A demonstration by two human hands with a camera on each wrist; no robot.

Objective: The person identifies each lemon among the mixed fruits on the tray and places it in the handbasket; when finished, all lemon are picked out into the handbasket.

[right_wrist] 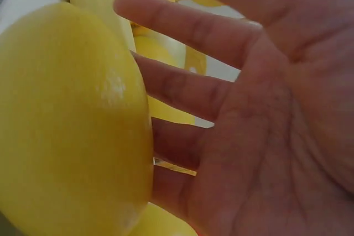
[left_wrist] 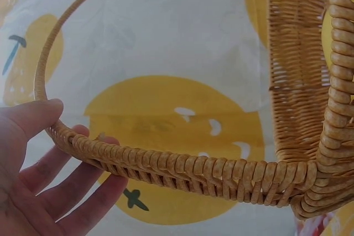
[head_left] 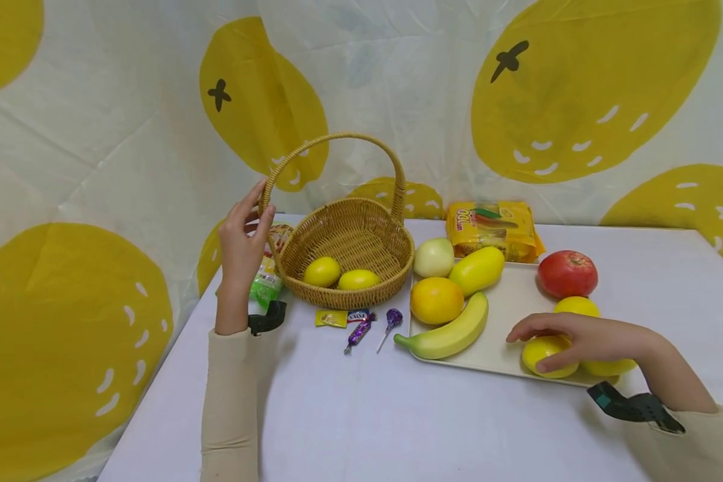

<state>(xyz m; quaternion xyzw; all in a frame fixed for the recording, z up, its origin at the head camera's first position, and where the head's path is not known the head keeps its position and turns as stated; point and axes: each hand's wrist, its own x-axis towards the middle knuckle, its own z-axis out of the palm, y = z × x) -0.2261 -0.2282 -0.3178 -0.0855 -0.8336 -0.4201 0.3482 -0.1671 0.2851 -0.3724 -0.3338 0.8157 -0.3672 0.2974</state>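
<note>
My left hand [head_left: 245,234] is at the left side of the wicker basket's tall handle [head_left: 343,136]. In the left wrist view its thumb rests on the handle's near side, with the fingers behind it. Inside the basket [head_left: 346,298] lie two lemons [head_left: 322,272]. Over the front right of the cream tray [head_left: 512,288], my right hand [head_left: 596,341] spreads above a lemon [head_left: 539,349], thumb across its near side. In the right wrist view that lemon [right_wrist: 72,120] looms large before the loosely extended fingers, and the palm is bare.
A banana [head_left: 452,335], orange fruit [head_left: 436,301], yellow mango [head_left: 478,271] and pale round fruit [head_left: 434,258] fill the tray's left. A red fruit [head_left: 568,274] and more lemons [head_left: 577,306] are right. Wrapped candies [head_left: 331,318], a lollipop [head_left: 393,318] and a yellow packet [head_left: 491,231] lie nearby.
</note>
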